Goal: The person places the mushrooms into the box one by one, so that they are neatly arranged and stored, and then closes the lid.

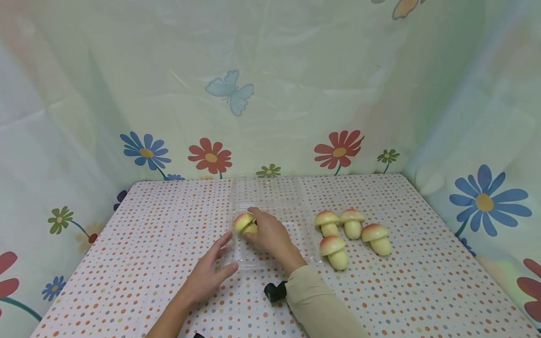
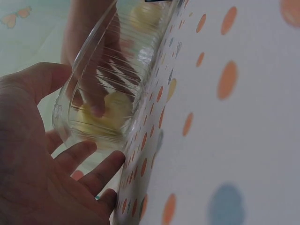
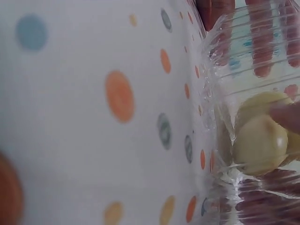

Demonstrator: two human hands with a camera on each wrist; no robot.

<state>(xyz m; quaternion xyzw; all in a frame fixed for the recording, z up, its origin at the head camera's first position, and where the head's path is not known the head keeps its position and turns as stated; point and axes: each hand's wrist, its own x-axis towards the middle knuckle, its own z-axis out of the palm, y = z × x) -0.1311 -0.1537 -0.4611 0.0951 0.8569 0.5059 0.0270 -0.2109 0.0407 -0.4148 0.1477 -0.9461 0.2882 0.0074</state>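
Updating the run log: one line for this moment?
right hand: holds mushroom in clear tray | left hand: steadies tray edge | loose mushrooms: four

The right hand (image 1: 270,234) covers the stem side of the toy mushroom (image 1: 245,222) it holds, and its fingertips are lost behind the cap. The clear plastic container (image 1: 270,253) is hard to trace against the dotted worktop (image 1: 148,263). A small black object (image 1: 275,291) by the sleeve is partly hidden. In the right wrist view the mushroom (image 3: 260,143) is blurred through ribbed plastic, and the left hand (image 2: 33,178) is cut off by the frame's edge.
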